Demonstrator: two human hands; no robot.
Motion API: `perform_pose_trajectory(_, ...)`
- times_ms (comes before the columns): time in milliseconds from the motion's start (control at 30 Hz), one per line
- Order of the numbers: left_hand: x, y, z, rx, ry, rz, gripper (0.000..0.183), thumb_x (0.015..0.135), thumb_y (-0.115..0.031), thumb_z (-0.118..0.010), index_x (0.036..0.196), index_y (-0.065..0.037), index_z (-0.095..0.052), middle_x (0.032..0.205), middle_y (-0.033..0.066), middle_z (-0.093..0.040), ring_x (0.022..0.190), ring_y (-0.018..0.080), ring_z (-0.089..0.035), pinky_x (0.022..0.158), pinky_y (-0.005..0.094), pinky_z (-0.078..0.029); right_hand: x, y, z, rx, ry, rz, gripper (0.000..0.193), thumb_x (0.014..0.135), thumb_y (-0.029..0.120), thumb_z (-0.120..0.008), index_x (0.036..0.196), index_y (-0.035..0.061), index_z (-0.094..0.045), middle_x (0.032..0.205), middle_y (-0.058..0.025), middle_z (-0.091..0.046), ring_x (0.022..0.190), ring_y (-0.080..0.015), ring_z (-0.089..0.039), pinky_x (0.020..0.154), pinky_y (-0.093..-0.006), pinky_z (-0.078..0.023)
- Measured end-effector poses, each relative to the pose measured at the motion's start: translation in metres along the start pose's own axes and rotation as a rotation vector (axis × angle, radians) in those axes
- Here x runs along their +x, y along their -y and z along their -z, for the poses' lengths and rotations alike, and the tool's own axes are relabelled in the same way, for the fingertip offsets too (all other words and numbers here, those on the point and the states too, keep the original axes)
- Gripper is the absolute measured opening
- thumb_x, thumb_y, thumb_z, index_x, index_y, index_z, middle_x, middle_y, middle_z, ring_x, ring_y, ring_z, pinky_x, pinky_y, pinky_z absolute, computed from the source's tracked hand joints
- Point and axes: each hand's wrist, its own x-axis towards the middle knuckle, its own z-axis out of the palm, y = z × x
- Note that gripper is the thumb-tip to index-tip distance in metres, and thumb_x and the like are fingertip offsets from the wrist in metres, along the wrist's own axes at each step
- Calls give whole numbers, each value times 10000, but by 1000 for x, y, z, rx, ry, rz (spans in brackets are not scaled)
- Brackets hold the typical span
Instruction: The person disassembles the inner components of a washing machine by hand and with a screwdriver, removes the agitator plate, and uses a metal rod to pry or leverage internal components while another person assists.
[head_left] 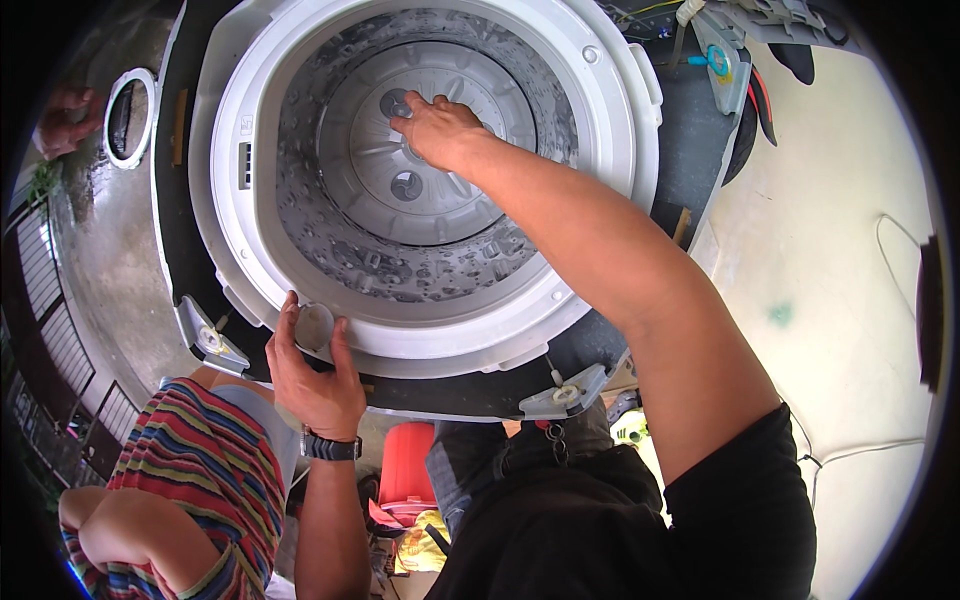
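Observation:
An open top-load washing machine fills the upper middle, with a white tub ring (610, 130) around a wet grey drum (300, 190). Deep in the drum, my right hand (440, 130) reaches over the round grey pulsator (450, 215). Its fingers are stretched out and apart near a dark round swirl on the pulsator; whether they touch it I cannot tell. At the ring's near left edge, my left hand (318, 390) holds a small round whitish cap (314, 326) between thumb and fingers. That wrist wears a dark watch (331, 446).
A person in a striped shirt (200, 490) is close at the lower left; a hand (70, 122) shows at far left. White corner brackets (565, 393) with rods surround the tub. A white oval ring (147, 115), a red bucket (407, 465) and a cable (870, 450) are nearby.

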Motion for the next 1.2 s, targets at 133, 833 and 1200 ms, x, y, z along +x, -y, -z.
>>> perform_pose_trajectory(133,-1,3,-1,-2,-5,-1,614,818,-87,-819,1364,-25,-544,1342,132,-673,1065,329,-658,919,416,-537,1,11,8,82,106,-96,491,997,79,-478,1470,193,-543,1510,-114,-506,1254,-295,-623,979,-425,-558)
perform_pose_trajectory(833,1,-9,1,0,47,40,565,854,-149,-811,1360,-41,-583,1286,122,-683,1140,332,-630,958,424,-513,-9,24,2,170,85,-199,380,1043,168,-466,1387,156,-626,1336,-103,-616,1201,-287,-633,986,-373,-515)
perform_pose_trajectory(1200,32,0,14,-111,-92,43,596,879,-189,-823,1379,-19,-546,1246,167,-569,1143,336,-592,957,425,-492,-10,43,-7,359,-95,-283,328,1011,166,-525,1314,110,-635,1381,-132,-490,1255,-332,-521,959,-430,-507)
